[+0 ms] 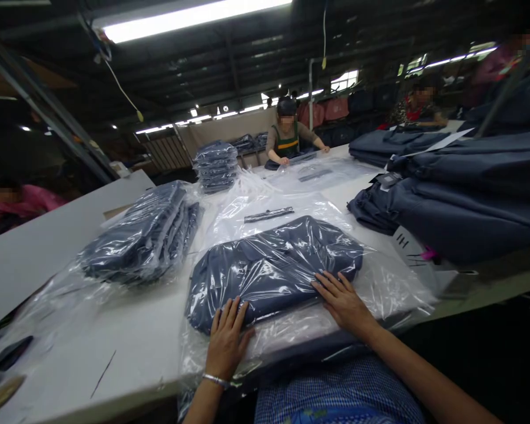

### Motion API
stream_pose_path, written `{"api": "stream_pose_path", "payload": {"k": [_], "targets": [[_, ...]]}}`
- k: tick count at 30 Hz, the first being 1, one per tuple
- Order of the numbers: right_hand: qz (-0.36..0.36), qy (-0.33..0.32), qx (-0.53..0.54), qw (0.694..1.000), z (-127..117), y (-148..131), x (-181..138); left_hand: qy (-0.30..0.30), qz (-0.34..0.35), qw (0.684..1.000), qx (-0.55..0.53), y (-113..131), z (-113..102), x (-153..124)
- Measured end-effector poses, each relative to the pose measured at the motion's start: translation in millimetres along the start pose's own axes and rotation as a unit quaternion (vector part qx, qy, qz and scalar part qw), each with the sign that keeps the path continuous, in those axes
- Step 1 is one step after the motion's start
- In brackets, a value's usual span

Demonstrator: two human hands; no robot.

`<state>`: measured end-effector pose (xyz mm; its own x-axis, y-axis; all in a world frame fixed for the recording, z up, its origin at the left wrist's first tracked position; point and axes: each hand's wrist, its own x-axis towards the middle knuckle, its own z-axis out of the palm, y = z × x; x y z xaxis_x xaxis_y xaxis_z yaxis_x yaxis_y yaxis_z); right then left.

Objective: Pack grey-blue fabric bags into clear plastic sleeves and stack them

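Right in front of me lies a folded dark blue garment (274, 265) inside a clear plastic bag. My left hand (227, 338) rests flat on its near left edge, fingers together and stretched out. My right hand (342, 303) presses on the near right part, fingers spread over the plastic. Neither hand grips anything. Loose clear plastic (393, 288) spreads out to the right of the garment and under it. Just beyond it, a dark printed strip (268, 215) shows on more clear plastic bags (318, 206).
To the left is a pile of bagged dark garments (136, 229), with a taller bagged stack (215, 165) behind. Unbagged dark blue garments (459, 200) are heaped on the right. A co-worker (287, 138) handles plastic across the white table (128, 335). A paper marked with strokes (408, 244) hangs by the heap.
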<state>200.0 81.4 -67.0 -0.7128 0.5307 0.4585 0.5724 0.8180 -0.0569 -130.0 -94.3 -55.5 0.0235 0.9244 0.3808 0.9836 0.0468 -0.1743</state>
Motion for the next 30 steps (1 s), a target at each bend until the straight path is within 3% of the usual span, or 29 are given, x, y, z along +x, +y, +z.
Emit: {"api": "stream_pose_path", "payload": {"k": [9, 12, 15, 19, 21, 24, 27, 30], "targets": [[0.01, 0.002, 0.019, 1.0, -4.5, -6.4, -3.3, 0.011, -0.032, 0.999, -0.033, 12.0, -17.6, 2.6], [0.024, 0.006, 0.025, 0.999, -5.9, -8.2, 0.7, 0.019, -0.035, 0.998, -0.042, 29.6, -36.8, 22.8], [0.031, 0.015, 0.034, 0.999, -9.6, -10.3, 6.4, 0.012, 0.012, 0.997, -0.075, 52.9, -47.3, 54.1], [0.046, 0.043, 0.081, 0.995, -19.1, -17.7, -2.0, -0.024, 0.079, 0.988, -0.132, 77.9, -31.9, 86.0], [0.092, 0.076, 0.142, 0.983, -27.0, -24.7, -17.8, -0.042, 0.09, 0.985, -0.143, 84.4, -17.2, 89.9], [0.238, 0.082, 0.269, 0.93, -40.4, -37.1, -49.6, -0.051, 0.094, 0.984, -0.143, 86.8, 1.0, 84.7], [0.389, -0.003, 0.413, 0.824, -49.0, -45.9, -76.7, -0.041, 0.094, 0.984, -0.143, 84.8, 8.9, 79.2], [0.47, -0.051, 0.512, 0.717, -47.4, -47.6, -91.2, -0.026, 0.093, 0.983, -0.154, 83.1, 10.4, 79.0]]}}
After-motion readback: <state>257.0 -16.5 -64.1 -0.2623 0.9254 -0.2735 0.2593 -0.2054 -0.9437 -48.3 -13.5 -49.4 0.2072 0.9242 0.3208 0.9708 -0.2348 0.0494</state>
